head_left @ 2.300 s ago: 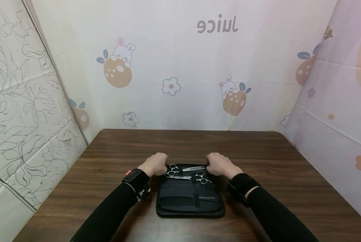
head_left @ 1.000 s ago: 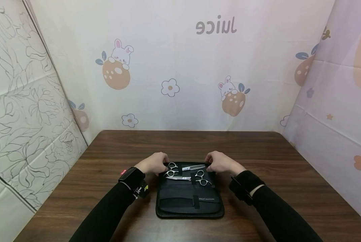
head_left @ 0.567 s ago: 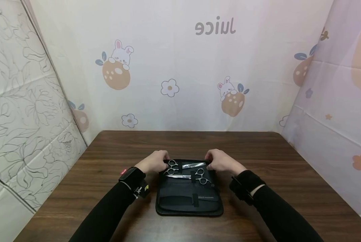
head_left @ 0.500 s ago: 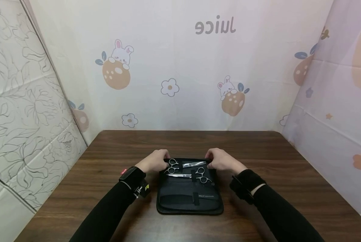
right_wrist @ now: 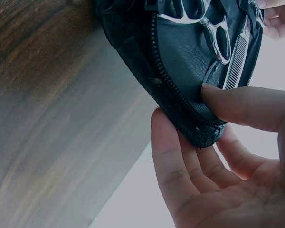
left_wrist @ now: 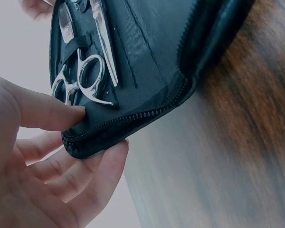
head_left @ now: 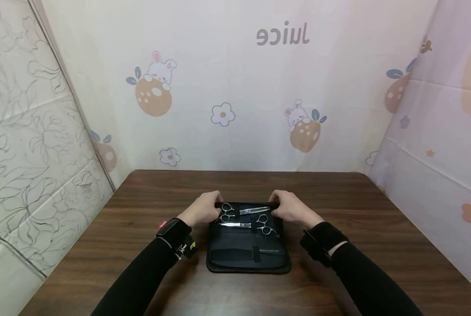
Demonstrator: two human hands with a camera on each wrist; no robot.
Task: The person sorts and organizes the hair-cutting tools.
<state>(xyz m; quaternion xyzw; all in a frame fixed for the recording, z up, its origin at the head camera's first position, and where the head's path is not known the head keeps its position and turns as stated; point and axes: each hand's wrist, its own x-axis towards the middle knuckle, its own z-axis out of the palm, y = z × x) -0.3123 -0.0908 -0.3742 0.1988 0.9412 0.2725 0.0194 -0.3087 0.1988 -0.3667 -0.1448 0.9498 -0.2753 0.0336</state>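
- Two hands raise the far end of an open rectangular black zip-edged case (head_left: 235,240) above a brown wood-grain table (head_left: 140,259). The case lies between the forearms, in the middle of the table's width.
- Compared with the moments just before, the case sits farther from the wearer and its far edge stands higher. That suggests the case is being handled as one piece, its contents carried along; whether the near edge touches the wood is hard to tell.
- The left hand (head_left: 205,208) pinches the far left corner, thumb on the inner face and fingers curled beneath, parted only by the case's thickness.
- The right hand (head_left: 292,207) mirrors it at the far right corner, thumb over, fingers under, the gap just as narrow.
- Inside, silver metal scissors with a comb-toothed blade (head_left: 255,210) lie nearest the far edge, finger rings toward the left hand; silver metal scissors with a plain pointed blade (head_left: 237,225) lie the opposite way below them. Straps cross both.
- Black zipper teeth (left_wrist: 147,114) trace the lifted rim, which hangs apart from the wood at the left corner.
- Wood surface extends on both sides and beyond the far rim; behind the table's far edge, a pale printed sheet (head_left: 227,66) rises, well apart from the case.
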